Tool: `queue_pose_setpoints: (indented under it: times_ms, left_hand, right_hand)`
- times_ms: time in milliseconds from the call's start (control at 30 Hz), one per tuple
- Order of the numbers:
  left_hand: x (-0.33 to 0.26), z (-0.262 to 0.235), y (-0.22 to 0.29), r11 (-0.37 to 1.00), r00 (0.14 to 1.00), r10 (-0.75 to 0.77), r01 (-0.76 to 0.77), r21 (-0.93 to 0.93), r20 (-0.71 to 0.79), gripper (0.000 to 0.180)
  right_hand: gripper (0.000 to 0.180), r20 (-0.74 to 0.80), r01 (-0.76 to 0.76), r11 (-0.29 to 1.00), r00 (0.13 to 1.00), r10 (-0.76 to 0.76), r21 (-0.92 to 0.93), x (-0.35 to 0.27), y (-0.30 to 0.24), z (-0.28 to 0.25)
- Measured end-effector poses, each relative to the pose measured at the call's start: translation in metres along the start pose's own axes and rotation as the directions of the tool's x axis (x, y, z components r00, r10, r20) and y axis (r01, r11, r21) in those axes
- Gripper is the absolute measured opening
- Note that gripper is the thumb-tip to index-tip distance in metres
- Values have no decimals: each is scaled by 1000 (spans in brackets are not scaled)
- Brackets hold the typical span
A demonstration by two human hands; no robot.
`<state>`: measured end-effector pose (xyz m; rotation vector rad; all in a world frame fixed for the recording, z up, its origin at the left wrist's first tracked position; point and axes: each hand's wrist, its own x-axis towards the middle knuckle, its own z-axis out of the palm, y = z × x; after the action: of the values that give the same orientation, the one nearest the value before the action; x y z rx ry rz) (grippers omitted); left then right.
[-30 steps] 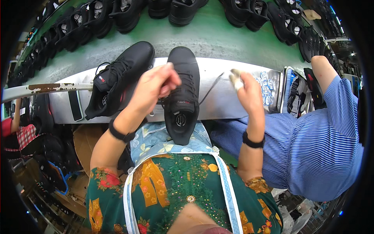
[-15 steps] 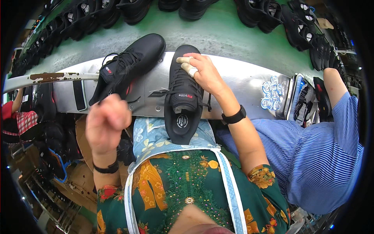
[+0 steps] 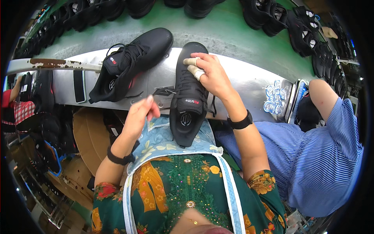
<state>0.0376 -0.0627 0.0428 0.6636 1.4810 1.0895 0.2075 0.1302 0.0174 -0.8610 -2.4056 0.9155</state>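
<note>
A black lace-up shoe lies toe away from me, its sole on the metal bench and its heel hanging over my apron. My right hand, with pale covers on two fingers, is closed over the right side of its toe and lower laces. My left hand hovers left of this shoe's heel, fingers bent and a little apart, with nothing seen in them. A second black shoe lies tilted to the left, toe to the upper right. A dark flat piece lies between the shoes.
The metal bench borders a green surface lined with black shoes. A phone and a chipped white bar are at left. Several round blue-white stickers lie at right, beside a person in a striped shirt.
My left hand has moved right, from below the left shoe's heel to beside the other shoe. My right hand stays on its shoe. The whole view has shifted slightly.
</note>
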Motion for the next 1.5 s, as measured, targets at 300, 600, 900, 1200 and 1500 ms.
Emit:
queue_pose_setpoints:
  times_ms: [300,600,900,1200,1500]
  left_hand:
    - [-93,-13,-51,865,858,-407,473,-171,315,44]
    - [-78,-22,28,669,945,292,-311,-675,-147,40]
    - [35,36,46,979,970,204,-204,-19,131,30]
    - [64,41,41,773,818,360,-531,348,449,19]
    - [73,40,38,955,891,164,-250,156,423,16]
  right_hand:
    - [21,89,108,989,991,-99,-104,2,-15,26]
    - [21,79,70,995,995,-64,-71,-3,-8,14]
    - [34,145,-460,711,877,459,531,-66,-42,-40]
    - [22,36,-316,912,947,318,261,-82,-54,-33]
    - [20,117,-145,967,986,123,210,-68,-52,-41]
